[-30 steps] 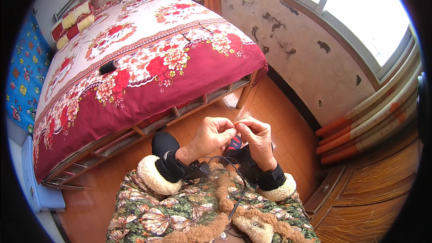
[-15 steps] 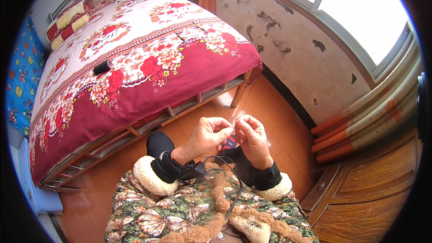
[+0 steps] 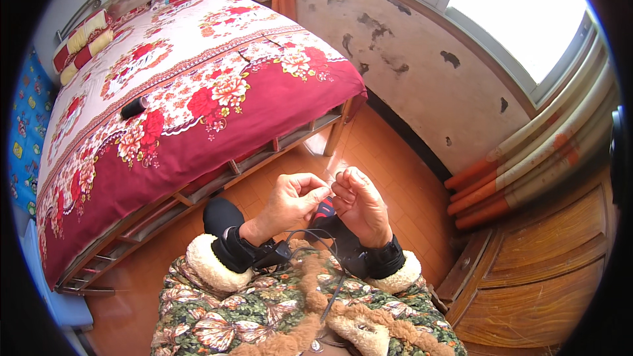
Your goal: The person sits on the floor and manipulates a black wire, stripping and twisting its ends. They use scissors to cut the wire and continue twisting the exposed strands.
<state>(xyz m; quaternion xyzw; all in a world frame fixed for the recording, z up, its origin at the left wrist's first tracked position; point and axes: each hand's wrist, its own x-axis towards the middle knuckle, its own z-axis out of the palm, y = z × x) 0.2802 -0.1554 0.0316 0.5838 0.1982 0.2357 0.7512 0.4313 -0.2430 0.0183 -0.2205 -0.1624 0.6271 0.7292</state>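
My left hand [image 3: 288, 204] is closed, its thumb and forefinger pinched together over my lap. Close beside it, with a narrow gap between the fingertips, my right hand [image 3: 362, 209] is raised with its fingers curled in and the thumb pressed against them. Whatever the fingertips hold is too small or thin to make out. On the bed, a black spool of thread [image 3: 134, 107] lies on its side on the flowered red and white bedspread [image 3: 191, 148], apart from both hands. Black bands wrap both wrists, and a dark cable [image 3: 338, 245] runs below the hands.
The bed's wooden frame [image 3: 178, 199] stands ahead on an orange floor [image 3: 402, 224]. Two thin dark things [image 3: 244, 57] lie farther back on the bedspread. A carved wooden panel [image 3: 541, 277] is at right, below a gathered curtain [image 3: 527, 171]. A blue box [image 3: 59, 290] sits at left.
The whole view has shifted a little, moving the bed leftward. My right fingers have curled and turned slightly, and the fingertips of the two hands remain close together.
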